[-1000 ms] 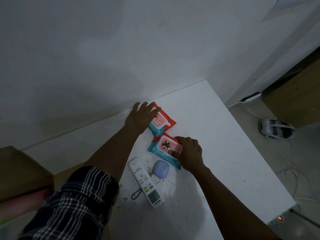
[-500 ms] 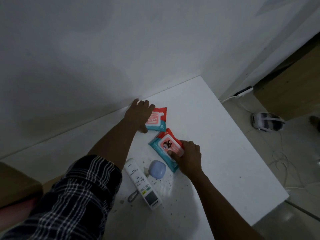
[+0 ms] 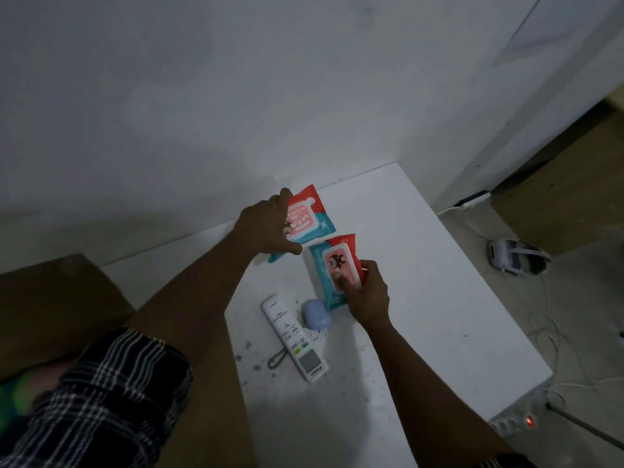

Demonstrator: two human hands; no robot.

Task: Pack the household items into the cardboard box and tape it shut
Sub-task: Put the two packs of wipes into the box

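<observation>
You are looking down at a white counter (image 3: 425, 298) pushed against a pale wall (image 3: 236, 96), in dim light. Your left hand (image 3: 266, 228) reaches forward and grips the far wipes pack (image 3: 312, 216), a red and teal soft packet. The fingers curl over its top edge and the thumb is hooked under its near edge. The packet seems tilted up off the surface, though the poor light makes that hard to confirm. Your right hand (image 3: 366, 295) holds the near wipes pack (image 3: 329, 268), also red and teal with a cartoon face on its lid. The thumb presses on the lid and the fingers wrap round its right edge. The two packs lie just beside each other, corner near corner, close to the middle of the counter. Toward you from the near pack sits a small rounded blue case (image 3: 315, 315), touching or almost touching that pack's lower corner. Just left of it lies a white remote control (image 3: 293, 336), angled with its screen end toward you, and a small metal loop (image 3: 277, 360) lies beside that end. Dark specks are scattered on the counter around them. The cardboard box (image 3: 50, 305) stands at your left, beyond the counter's left side and well apart from both packs. A dark plaid sleeve (image 3: 101, 396) covers your upper left arm. On the floor at lower right, a power strip (image 3: 513, 423) shows a red light.
</observation>
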